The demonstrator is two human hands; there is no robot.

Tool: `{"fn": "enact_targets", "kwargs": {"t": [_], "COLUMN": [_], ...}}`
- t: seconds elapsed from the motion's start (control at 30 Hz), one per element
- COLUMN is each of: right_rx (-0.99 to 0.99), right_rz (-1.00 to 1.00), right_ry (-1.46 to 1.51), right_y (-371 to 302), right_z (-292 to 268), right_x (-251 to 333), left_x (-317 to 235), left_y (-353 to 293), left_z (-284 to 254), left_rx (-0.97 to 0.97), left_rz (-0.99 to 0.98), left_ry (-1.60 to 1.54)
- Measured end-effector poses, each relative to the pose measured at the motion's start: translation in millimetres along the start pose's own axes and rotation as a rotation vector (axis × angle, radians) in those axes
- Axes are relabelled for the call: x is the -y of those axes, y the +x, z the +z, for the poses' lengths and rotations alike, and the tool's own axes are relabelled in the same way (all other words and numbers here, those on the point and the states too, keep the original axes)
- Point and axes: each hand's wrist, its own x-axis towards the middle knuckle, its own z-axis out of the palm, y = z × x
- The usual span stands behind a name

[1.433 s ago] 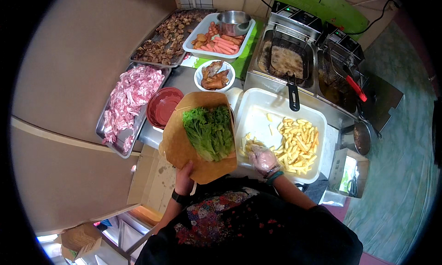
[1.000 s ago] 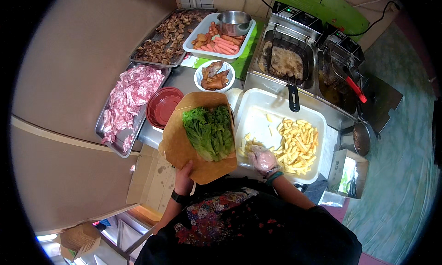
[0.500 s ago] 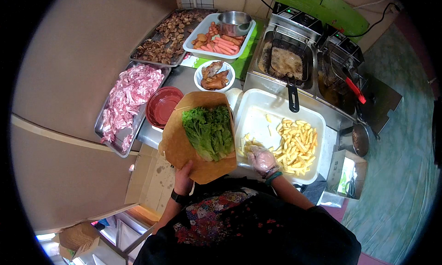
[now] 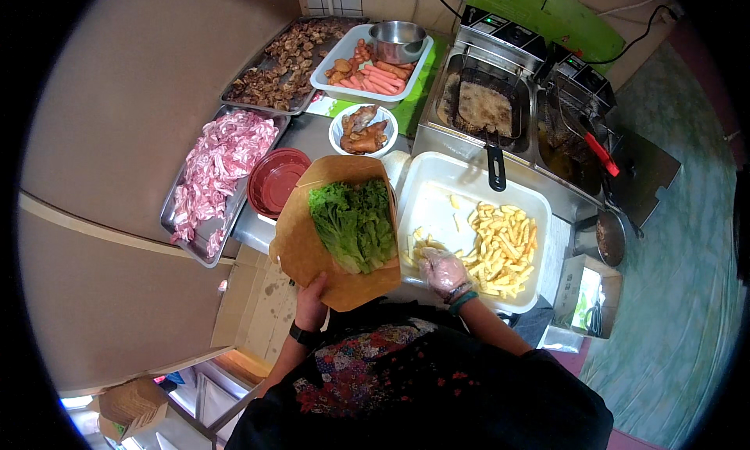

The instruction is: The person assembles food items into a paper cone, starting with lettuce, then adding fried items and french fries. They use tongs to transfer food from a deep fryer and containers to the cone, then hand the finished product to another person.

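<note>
My left hand (image 4: 313, 292) grips the near edge of a brown paper takeaway box (image 4: 301, 235), its thumb over the rim. Green lettuce leaves (image 4: 355, 227) lie inside the open box. To its right stands a white tray (image 4: 426, 169) with crinkle-cut french fries (image 4: 504, 243) heaped mostly on its right side. Wearing a clear plastic glove, my right hand (image 4: 445, 272) is low in the tray's left part. Its fingers curl around a few fries at the tray's left wall; the fingertips are partly hidden.
Beyond the tray, a double deep fryer (image 4: 469, 141) holds a basket in bubbling oil, its black handle (image 4: 496, 167) reaching over the tray. Leftward are a red-brown bowl (image 4: 277, 180) and a raw meat tray (image 4: 212, 258). Farther back sit a chicken bowl (image 4: 336, 137) and a sausage tray (image 4: 324, 87).
</note>
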Motion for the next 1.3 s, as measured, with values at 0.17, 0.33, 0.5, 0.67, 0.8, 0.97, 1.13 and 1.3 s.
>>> {"fn": "enact_targets", "kwargs": {"t": [0.17,0.33,0.5,0.67,0.8,0.97,1.13,1.3], "right_rx": [-0.045,-0.087,-0.08,-0.048,-0.026,0.059,0.011,-0.048], "right_rz": [-0.015,-0.035,-0.029,-0.028,-0.001,0.071,0.027,-0.035], "right_ry": [0.006,-0.018,-0.008,0.109,0.128,0.112,0.103,0.132], "right_y": [-2,-2,-1,1,0,2,1,1], "right_z": [12,16,14,-9,-10,-20,-13,-13], "right_x": [-10,-13,-10,7,7,16,10,10], "left_x": [-1,-3,-3,3,-4,-1,3,2], "left_y": [0,-1,-2,0,-4,-2,0,-1], "left_z": [2,5,6,-5,7,3,-1,3], "left_rx": [0.007,-0.006,-0.007,0.064,0.036,0.043,0.024,0.006], "left_rz": [0.008,0.005,-0.012,0.039,-0.054,-0.044,-0.053,-0.02], "left_ry": [0.021,-0.039,-0.03,0.231,0.028,0.0,0.002,-0.004]}}
